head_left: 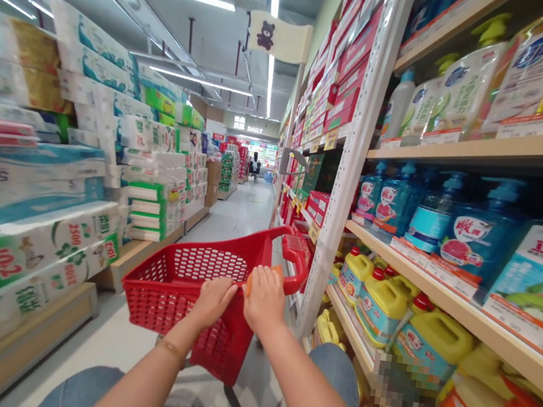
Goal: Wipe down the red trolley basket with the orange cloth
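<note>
A red plastic shopping cart point(226, 342) with a perforated basket stands in front of me, turned at an angle in the aisle. My left hand point(213, 300) is closed over the cart's near rim, fingers curled down. Beside it, my right hand point(263, 297) wraps around the cart's edge near the corner. Something orange point(248, 286) shows around the right-hand fingers; whether it is part of the handle or a separate piece, I cannot tell. A raised red loop point(300, 268) rises just beyond the right hand. The part of the basket's inside that shows has nothing in it.
Shelves on the right hold blue pump bottles point(470, 225) and yellow jugs point(378, 306), beside a white perforated upright point(354, 154). Stacked tissue packs point(42, 252) line the left on a low wooden platform point(46, 327). The floor point(243, 206) runs ahead to a distant seated person point(255, 166).
</note>
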`<move>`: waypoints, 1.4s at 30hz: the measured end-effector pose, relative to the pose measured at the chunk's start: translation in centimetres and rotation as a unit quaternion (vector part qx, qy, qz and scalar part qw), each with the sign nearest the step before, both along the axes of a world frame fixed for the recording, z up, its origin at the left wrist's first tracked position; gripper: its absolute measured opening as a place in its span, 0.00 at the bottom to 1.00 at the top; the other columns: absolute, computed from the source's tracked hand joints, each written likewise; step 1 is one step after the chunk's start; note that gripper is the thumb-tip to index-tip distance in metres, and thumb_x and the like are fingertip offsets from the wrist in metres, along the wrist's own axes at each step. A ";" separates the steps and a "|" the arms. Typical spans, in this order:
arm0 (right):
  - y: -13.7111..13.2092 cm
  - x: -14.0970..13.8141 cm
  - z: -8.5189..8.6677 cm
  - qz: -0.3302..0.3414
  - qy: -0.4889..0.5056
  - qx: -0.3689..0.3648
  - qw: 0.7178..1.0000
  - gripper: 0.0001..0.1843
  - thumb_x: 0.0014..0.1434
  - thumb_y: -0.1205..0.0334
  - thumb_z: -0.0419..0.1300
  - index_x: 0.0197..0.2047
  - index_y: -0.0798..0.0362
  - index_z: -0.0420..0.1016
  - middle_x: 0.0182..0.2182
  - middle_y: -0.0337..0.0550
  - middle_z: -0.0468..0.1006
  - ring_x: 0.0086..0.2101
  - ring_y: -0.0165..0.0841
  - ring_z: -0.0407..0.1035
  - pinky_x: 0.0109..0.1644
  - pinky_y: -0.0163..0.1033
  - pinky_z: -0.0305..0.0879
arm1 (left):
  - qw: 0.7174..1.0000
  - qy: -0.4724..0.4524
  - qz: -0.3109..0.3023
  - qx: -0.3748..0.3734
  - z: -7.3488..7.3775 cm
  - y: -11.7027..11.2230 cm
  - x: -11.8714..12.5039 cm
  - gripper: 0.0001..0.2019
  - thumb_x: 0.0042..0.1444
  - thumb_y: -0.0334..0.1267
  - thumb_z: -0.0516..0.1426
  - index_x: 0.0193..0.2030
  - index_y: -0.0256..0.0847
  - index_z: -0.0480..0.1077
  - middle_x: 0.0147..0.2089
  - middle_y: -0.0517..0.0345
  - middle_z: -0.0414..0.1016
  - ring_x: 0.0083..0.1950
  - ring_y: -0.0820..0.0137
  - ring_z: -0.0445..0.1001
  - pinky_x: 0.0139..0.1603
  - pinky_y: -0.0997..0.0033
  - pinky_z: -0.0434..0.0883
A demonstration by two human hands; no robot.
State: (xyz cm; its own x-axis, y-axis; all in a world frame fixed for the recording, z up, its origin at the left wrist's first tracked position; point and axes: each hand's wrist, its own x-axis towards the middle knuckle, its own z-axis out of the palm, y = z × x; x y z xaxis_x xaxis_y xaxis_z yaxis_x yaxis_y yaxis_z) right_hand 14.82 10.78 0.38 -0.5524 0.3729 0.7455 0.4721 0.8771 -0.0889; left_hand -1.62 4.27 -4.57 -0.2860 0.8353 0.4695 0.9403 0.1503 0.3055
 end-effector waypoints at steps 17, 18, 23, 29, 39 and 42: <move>1.5 -2.7 -5.5 0.105 -0.029 -0.025 0.994 0.25 0.64 0.55 0.51 0.61 0.56 0.63 0.59 0.49 0.67 0.61 0.39 0.54 0.66 0.48 0.46 | 0.991 0.063 0.082 -0.087 -1.6 -3.6 0.6 0.19 0.66 0.46 0.38 0.47 0.43 0.66 0.45 0.52 0.75 0.48 0.64 0.71 0.44 0.65 0.60; 1.8 -2.8 -5.6 0.094 -0.023 -0.030 0.995 0.25 0.64 0.55 0.51 0.61 0.56 0.63 0.58 0.50 0.67 0.61 0.39 0.55 0.66 0.49 0.46 | 0.989 0.067 0.097 -0.094 -1.7 -4.1 0.3 0.19 0.66 0.47 0.38 0.44 0.43 0.67 0.43 0.52 0.76 0.47 0.64 0.72 0.43 0.65 0.60; 1.8 -3.8 -6.0 0.028 0.004 -0.080 0.996 0.24 0.64 0.58 0.50 0.60 0.59 0.64 0.58 0.54 0.67 0.61 0.41 0.54 0.66 0.53 0.46 | 0.975 0.067 0.166 -0.129 -1.8 -5.3 0.2 0.23 0.66 0.48 0.36 0.36 0.41 0.67 0.36 0.51 0.77 0.42 0.62 0.75 0.40 0.64 0.61; 1.7 -3.4 -6.7 0.119 -0.030 -0.061 0.991 0.23 0.65 0.56 0.50 0.61 0.53 0.63 0.58 0.47 0.68 0.60 0.38 0.56 0.66 0.50 0.47 | 0.983 0.037 0.107 -0.144 -1.6 -5.9 1.0 0.21 0.66 0.47 0.36 0.43 0.42 0.67 0.41 0.50 0.77 0.43 0.65 0.76 0.39 0.68 0.64; -1.4 -2.9 -8.2 0.156 -0.033 -0.075 0.984 0.24 0.64 0.55 0.51 0.62 0.52 0.61 0.59 0.46 0.66 0.61 0.36 0.54 0.66 0.48 0.48 | 0.979 0.038 0.158 -0.125 -4.0 -9.7 1.6 0.24 0.65 0.50 0.36 0.37 0.43 0.69 0.35 0.52 0.79 0.36 0.63 0.77 0.37 0.66 0.65; -0.4 -2.2 -7.9 0.163 -0.035 -0.079 0.983 0.22 0.64 0.57 0.51 0.60 0.51 0.63 0.57 0.44 0.69 0.59 0.35 0.57 0.66 0.49 0.49 | 0.994 0.006 0.060 -0.093 -4.3 -10.4 1.1 0.23 0.65 0.49 0.38 0.36 0.45 0.69 0.35 0.54 0.78 0.38 0.66 0.75 0.39 0.66 0.65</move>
State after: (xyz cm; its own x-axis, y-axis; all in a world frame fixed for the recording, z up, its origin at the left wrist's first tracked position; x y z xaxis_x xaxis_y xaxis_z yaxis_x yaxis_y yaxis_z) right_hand 12.62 10.37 -7.48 -0.7091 0.2760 0.6489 0.1779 0.9605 -0.2141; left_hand -0.57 -6.16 -8.90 -0.3847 0.8678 0.3147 0.9153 0.3147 0.2512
